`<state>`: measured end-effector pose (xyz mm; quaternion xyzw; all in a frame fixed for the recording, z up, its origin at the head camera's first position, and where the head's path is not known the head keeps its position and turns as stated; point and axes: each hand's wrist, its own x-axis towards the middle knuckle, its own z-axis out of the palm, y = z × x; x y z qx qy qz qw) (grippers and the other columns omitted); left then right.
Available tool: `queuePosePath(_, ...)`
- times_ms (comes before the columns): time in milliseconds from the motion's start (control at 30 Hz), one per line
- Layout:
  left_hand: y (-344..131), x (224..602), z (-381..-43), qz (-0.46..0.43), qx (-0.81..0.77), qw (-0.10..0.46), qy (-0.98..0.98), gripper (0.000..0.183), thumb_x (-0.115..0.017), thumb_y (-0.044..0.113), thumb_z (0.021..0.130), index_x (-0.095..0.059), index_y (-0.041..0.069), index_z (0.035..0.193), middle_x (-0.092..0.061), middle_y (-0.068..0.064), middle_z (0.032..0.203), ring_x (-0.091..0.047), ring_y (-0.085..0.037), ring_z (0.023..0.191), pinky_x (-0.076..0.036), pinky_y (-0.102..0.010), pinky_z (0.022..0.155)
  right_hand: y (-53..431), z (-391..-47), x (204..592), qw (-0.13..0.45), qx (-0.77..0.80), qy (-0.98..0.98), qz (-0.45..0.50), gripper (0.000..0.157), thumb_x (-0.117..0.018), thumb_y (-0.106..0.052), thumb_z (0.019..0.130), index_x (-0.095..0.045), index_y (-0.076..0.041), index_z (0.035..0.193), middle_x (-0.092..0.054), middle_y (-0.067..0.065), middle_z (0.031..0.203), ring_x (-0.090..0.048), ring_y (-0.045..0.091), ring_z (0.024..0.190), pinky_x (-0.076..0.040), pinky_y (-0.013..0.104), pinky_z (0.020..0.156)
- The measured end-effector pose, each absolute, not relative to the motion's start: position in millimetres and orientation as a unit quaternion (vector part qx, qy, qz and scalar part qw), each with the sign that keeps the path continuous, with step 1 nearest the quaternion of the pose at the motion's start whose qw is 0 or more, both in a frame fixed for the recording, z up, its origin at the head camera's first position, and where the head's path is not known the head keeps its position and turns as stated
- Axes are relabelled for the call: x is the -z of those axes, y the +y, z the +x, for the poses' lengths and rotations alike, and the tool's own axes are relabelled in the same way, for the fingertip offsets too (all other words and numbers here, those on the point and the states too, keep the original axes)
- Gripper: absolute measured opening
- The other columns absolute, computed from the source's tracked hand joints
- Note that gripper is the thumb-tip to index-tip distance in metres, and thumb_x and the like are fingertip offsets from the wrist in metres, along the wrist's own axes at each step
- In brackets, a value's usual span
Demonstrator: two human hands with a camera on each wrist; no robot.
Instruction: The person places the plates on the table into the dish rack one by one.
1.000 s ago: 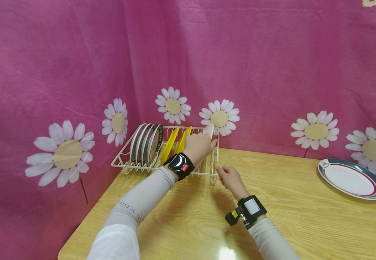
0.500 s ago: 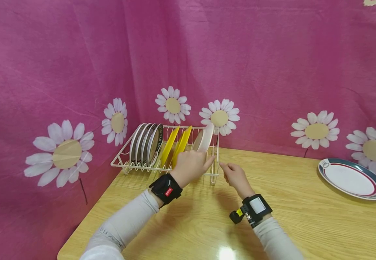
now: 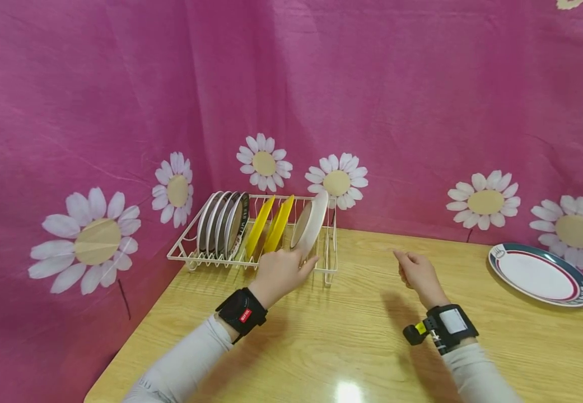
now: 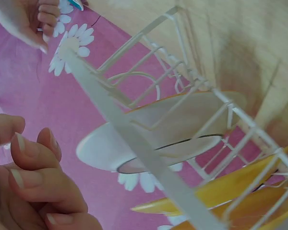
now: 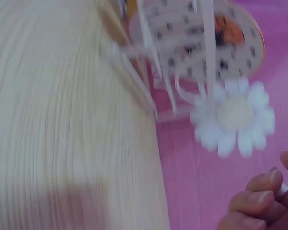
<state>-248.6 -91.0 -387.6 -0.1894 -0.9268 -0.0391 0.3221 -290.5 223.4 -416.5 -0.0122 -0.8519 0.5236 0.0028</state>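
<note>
My left hand is at the front of a white wire dish rack, its fingers loosely curled and holding nothing in the left wrist view. Just behind it, a white plate leans in the rack's right part; the right wrist view shows dark and orange markings on that plate. My right hand hovers over the table, right of the rack and apart from it. Its fingers are loosely curled around nothing.
Two yellow plates stand mid-rack. Several dark-rimmed plates fill the left slots. An oval plate with a dark green rim lies at the table's far right. A pink flowered cloth hangs behind the wooden table.
My left hand has let go of the white plate and drawn back toward the rack's front. My right hand has left the rack's right side and moved right.
</note>
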Motion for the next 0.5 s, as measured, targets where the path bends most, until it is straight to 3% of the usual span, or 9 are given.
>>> queuePosePath(200,-101,398,-243,-0.183,0.071,0.3,-0.934,0.052,-0.06,0.05,0.091,-0.038,0.017,0.057,-0.023,0.008,0.049,-0.025,-0.007,0.041,-0.011,-0.022,0.04,300,-287,426,0.021,-0.517,-0.854,-0.05,0.052,-0.04,-0.055,0.099,-0.048,-0.013,0.068,-0.046,-0.009,0.057,-0.043,0.005,0.05,-0.039,0.025,0.049)
queuePosePath(500,-113,415,-235,-0.173,0.083,0.286,-0.939,0.052,-0.057,0.051,0.093,-0.039,0.019,0.056,-0.02,0.01,0.05,-0.021,-0.005,0.042,-0.009,-0.021,0.042,405,-272,444,0.011,-0.516,-0.843,-0.15,0.054,-0.037,-0.055,0.098,-0.054,-0.018,0.062,-0.049,-0.01,0.057,-0.048,0.006,0.052,-0.044,0.027,0.051)
